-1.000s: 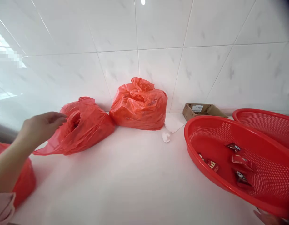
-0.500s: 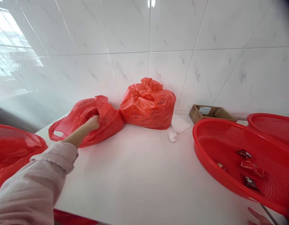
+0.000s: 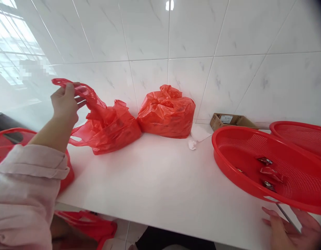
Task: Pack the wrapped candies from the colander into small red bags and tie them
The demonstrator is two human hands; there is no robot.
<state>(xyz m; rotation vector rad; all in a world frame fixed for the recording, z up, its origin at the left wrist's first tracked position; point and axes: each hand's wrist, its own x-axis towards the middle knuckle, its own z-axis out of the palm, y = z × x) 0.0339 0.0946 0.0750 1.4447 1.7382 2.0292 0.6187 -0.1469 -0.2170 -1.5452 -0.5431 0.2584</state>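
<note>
The left hand [image 3: 65, 99] pinches the top of a red bag [image 3: 115, 130] and holds it up high, while the bottom sits on the white surface [image 3: 160, 177]. A fat, tied red bag [image 3: 167, 114] is just beside it, by the wall. The right hand [image 3: 293, 227] is low by the big red basket [image 3: 250, 166], near a thin gray thing [image 3: 287, 217]; I cannot tell if it grips that. Small candy-like packets [image 3: 271, 173] lie in the basket. A little brown box [image 3: 231, 121] is behind it.
</note>
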